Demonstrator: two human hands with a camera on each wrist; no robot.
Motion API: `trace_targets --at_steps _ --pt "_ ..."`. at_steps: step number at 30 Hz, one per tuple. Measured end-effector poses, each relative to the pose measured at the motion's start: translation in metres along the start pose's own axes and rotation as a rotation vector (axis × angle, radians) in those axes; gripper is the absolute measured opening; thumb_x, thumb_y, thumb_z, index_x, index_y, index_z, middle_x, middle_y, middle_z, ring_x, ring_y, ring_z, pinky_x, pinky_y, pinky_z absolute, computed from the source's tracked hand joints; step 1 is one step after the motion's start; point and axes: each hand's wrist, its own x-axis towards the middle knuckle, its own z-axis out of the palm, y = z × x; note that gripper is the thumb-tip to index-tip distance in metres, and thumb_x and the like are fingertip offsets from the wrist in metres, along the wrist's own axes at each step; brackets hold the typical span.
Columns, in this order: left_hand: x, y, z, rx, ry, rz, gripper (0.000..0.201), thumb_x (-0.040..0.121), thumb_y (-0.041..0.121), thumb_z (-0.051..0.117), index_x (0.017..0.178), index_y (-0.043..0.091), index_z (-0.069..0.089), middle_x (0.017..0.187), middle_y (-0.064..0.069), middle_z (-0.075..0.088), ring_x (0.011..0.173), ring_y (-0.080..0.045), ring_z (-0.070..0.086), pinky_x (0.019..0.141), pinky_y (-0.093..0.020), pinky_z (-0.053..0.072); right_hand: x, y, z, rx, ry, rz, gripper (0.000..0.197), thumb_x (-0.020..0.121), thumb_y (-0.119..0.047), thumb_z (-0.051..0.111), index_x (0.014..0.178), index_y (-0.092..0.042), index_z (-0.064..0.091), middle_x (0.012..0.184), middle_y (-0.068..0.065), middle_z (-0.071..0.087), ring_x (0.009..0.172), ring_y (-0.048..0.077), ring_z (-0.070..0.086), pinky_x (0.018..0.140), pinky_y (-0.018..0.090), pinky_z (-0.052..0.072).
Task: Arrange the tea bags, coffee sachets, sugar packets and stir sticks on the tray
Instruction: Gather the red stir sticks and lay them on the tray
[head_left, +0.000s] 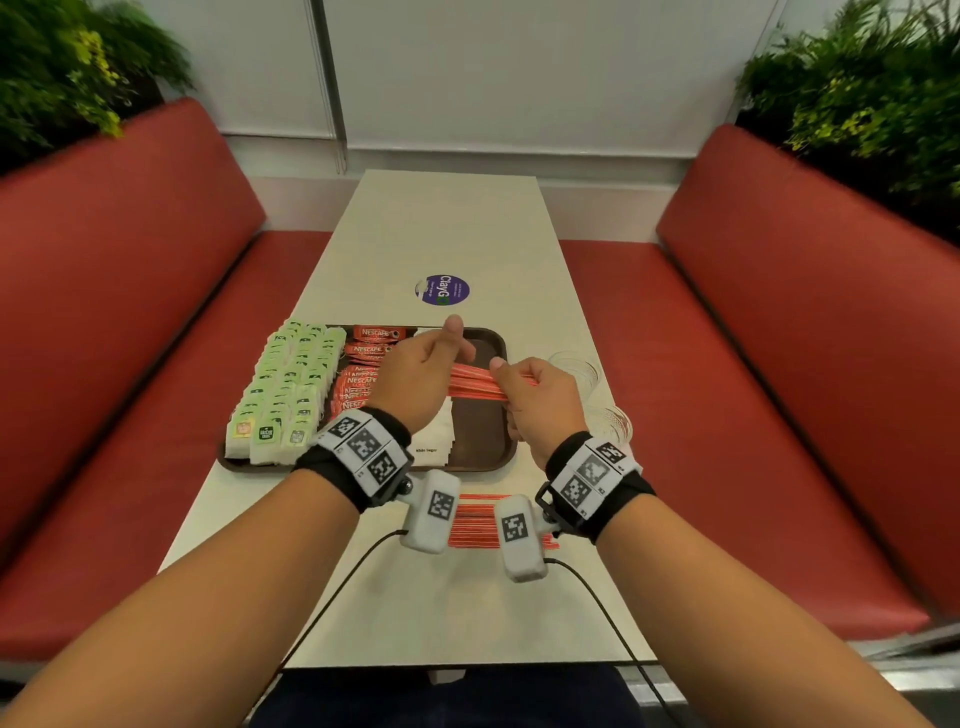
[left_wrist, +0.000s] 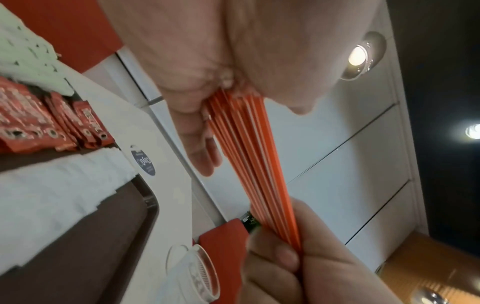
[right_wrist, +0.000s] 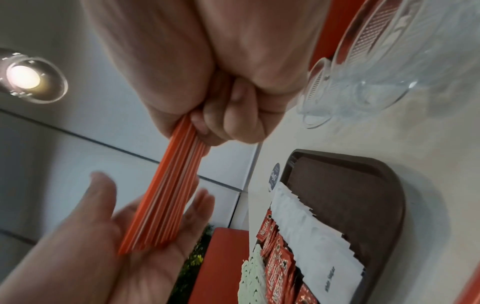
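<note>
Now the bundle of stir sticks (head_left: 475, 383) hangs above the tray (head_left: 483, 441), right hand (head_left: 540, 400) gripping one end, left hand (head_left: 421, 379) flat-palmed against the other; best squared up, then laid on the bare strip beside the sugar packets (head_left: 439, 434).

tea bags (head_left: 283, 387) left on tray (head_left: 480, 415), cups (head_left: 582, 369) right

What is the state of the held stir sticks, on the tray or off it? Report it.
Off it. The bundle of stir sticks is held in the air above the tray, gripped by the right hand, its other end resting in the left hand.
</note>
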Motion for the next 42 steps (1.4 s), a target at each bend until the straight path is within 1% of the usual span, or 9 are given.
trace_targets --at_steps 5,11,15,20,24,30,34,37,42 --pt "0.008 -0.007 0.003 0.084 -0.029 -0.005 0.055 0.099 0.054 0.049 0.069 0.01 0.064 0.058 -0.004 0.064 0.05 -0.014 0.062 0.058 -0.033 0.053 0.005 -0.015 0.004 -0.019 0.03 -0.043 0.031 0.097 -0.042 0.059 0.076 -0.02 0.056 0.054 -0.001 0.051 0.043 0.014 0.043 0.047 0.026 0.036" --pt "0.01 -0.012 -0.001 0.248 0.034 0.134 0.042 0.095 0.045 0.061 0.06 0.021 0.06 0.052 0.008 0.055 0.05 -0.005 0.05 0.051 -0.015 0.034 0.008 -0.024 0.0 0.072 -0.05 0.122 0.021 0.099 -0.041 0.055 0.114 -0.026 0.054 0.071 0.007 0.06 0.041 0.011 0.049 0.039 0.02 0.032" --pt "0.009 -0.012 -0.002 0.289 0.031 0.206 0.035 0.095 0.046 0.061 0.065 0.026 0.062 0.055 0.011 0.056 0.055 -0.001 0.053 0.051 -0.011 0.035 0.009 -0.016 0.002 -0.005 -0.074 0.113 0.03 0.098 -0.039 0.057 0.084 -0.013 0.064 0.059 0.006 0.051 0.041 0.013 0.043 0.041 0.021 0.033" --pt "0.009 -0.018 -0.011 0.434 -0.3 0.216 0.039 0.083 0.065 0.062 0.094 0.028 0.07 0.073 0.008 0.066 0.066 -0.004 0.058 0.059 -0.024 0.041 0.02 -0.011 -0.003 -0.157 -0.025 0.006 0.036 0.094 -0.024 0.061 0.063 -0.007 0.054 0.05 0.005 0.04 0.041 0.017 0.036 0.043 0.024 0.03" --pt "0.023 -0.027 -0.016 0.821 -0.545 0.245 0.062 0.071 0.086 0.05 0.084 0.029 0.069 0.07 0.007 0.063 0.067 -0.013 0.059 0.055 -0.027 0.039 0.026 -0.006 -0.001 -0.418 -0.113 -0.106 0.041 0.091 -0.023 0.061 0.064 0.008 0.057 0.053 0.008 0.044 0.048 0.017 0.039 0.051 0.03 0.033" --pt "0.034 -0.045 0.002 0.759 -0.805 0.173 0.033 0.086 0.056 0.066 0.082 0.025 0.056 0.07 0.006 0.059 0.061 -0.01 0.056 0.053 -0.024 0.038 0.033 0.007 0.012 -0.598 -0.242 -0.197 0.035 0.093 -0.034 0.063 0.064 -0.015 0.06 0.059 -0.002 0.057 0.056 0.013 0.051 0.056 0.029 0.041" --pt "0.058 -0.075 0.006 0.751 -0.736 0.064 0.034 0.089 0.048 0.064 0.077 0.017 0.059 0.069 -0.001 0.061 0.061 -0.02 0.061 0.056 -0.028 0.047 0.041 0.019 0.014 -0.65 -0.148 0.002 0.062 0.1 -0.062 0.025 0.09 -0.013 0.061 0.082 0.009 0.069 0.08 0.027 0.066 0.074 0.037 0.049" --pt "0.087 -0.093 0.013 0.787 -0.606 -0.044 0.038 0.091 0.049 0.062 0.08 0.012 0.06 0.074 -0.005 0.063 0.065 -0.022 0.063 0.058 -0.032 0.051 0.042 0.034 0.012 -1.027 -0.226 0.16 0.038 0.105 -0.037 0.038 0.114 -0.004 0.055 0.113 0.016 0.063 0.105 0.033 0.062 0.079 0.035 0.044" --pt "0.135 -0.106 0.048 0.769 -0.51 -0.152 0.04 0.089 0.045 0.065 0.076 0.008 0.056 0.071 -0.006 0.056 0.06 -0.021 0.054 0.051 -0.03 0.039 0.051 0.046 0.014 -1.231 -0.339 0.248 0.022 0.099 -0.01 0.049 0.119 -0.001 0.054 0.122 0.015 0.061 0.111 0.029 0.062 0.081 0.03 0.046"
